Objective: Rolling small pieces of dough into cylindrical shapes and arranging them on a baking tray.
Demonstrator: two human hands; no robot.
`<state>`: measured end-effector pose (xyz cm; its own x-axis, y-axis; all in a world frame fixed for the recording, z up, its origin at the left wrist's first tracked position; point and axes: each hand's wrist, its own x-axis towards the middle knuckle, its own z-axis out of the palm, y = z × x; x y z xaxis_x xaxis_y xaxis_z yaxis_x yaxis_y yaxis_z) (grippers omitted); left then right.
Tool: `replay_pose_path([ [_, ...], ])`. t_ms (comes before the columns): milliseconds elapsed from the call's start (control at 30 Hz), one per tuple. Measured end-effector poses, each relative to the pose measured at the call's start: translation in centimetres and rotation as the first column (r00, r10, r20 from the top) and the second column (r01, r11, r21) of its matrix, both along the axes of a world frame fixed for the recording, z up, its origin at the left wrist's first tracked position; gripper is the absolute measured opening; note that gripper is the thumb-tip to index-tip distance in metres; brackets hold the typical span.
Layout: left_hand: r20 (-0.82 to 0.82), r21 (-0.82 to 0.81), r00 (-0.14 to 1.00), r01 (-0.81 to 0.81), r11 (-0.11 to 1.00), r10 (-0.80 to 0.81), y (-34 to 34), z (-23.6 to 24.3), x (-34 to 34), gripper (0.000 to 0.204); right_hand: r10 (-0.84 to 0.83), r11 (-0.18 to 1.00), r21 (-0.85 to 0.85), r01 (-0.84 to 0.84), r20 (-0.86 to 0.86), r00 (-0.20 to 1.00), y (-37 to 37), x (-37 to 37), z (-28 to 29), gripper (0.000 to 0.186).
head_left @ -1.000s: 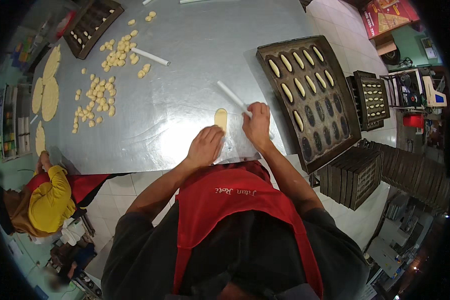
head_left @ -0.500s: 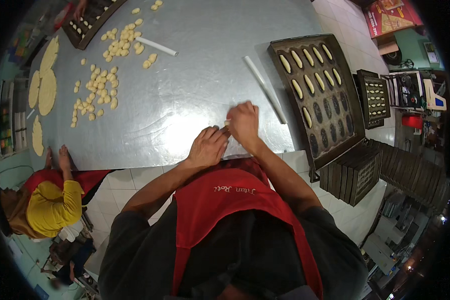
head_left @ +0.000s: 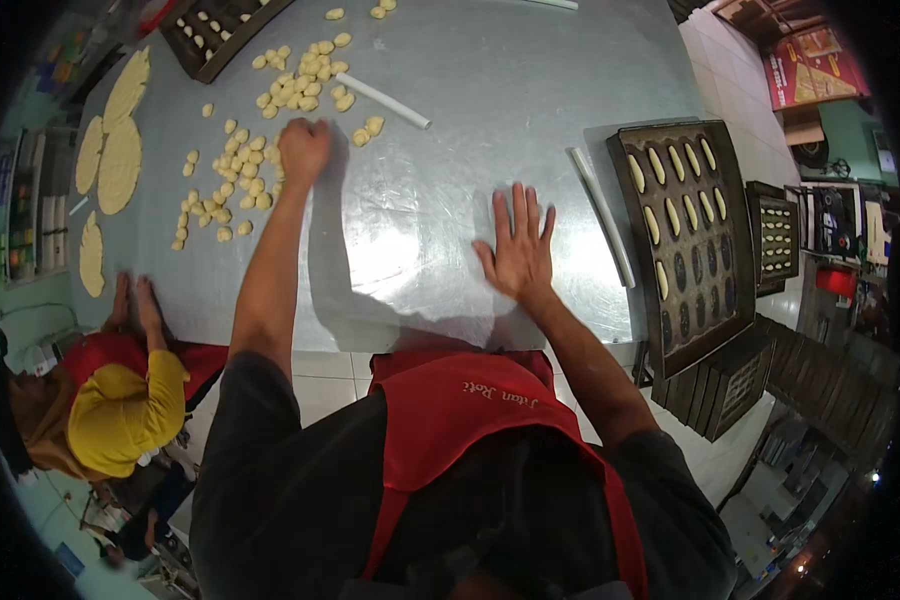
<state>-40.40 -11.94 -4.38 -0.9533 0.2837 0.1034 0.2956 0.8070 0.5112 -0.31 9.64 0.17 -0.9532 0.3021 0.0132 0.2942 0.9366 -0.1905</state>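
Observation:
My left hand (head_left: 305,152) reaches far over the metal table to the right edge of a loose heap of small dough balls (head_left: 247,160). Its fingers are curled downward, and whatever they may grip is hidden beneath the hand. Fingers spread, my right hand (head_left: 520,245) is held out palm down at the near middle of the table; no object shows in it. To its right lies a white rod (head_left: 602,218), beside a dark baking tray (head_left: 682,352) with oval hollows. Dough sticks (head_left: 673,212) fill several of the hollows, and others hold none.
A second heap of dough balls (head_left: 305,85) and another white rod (head_left: 382,100) lie farther off. Flattened dough sheets (head_left: 120,165) rest at the left. A co-worker in a yellow sleeve (head_left: 130,415) stands at the left edge. Stacked trays (head_left: 715,385) stand at right.
My hands have parted from working together near the table's front edge. The left went far and left to the dough balls; the right opened and spread out. The whole view has shifted.

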Motion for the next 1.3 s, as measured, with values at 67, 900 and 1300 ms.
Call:
replay_pose_path([
  [67,0.11,-0.095,0.991,-0.064,0.993,0.075,2.2,0.3,-4.3,0.048,-0.108,0.986,-0.146,0.076,-0.229,0.967,1.9,-2.5,-0.5,0.074],
  [900,0.538,0.573,0.774,-0.048,0.818,-0.332,2.0,4.3,31.0,0.032,-0.688,0.71,-0.166,0.684,-0.371,0.624,23.2,27.8,2.1,0.047],
  [1300,-0.073,0.016,0.742,0.669,0.743,-0.666,10.5,3.8,40.5,0.037,-0.343,0.935,-0.21,0.285,-0.33,0.88,11.5,11.3,-1.9,0.039],
])
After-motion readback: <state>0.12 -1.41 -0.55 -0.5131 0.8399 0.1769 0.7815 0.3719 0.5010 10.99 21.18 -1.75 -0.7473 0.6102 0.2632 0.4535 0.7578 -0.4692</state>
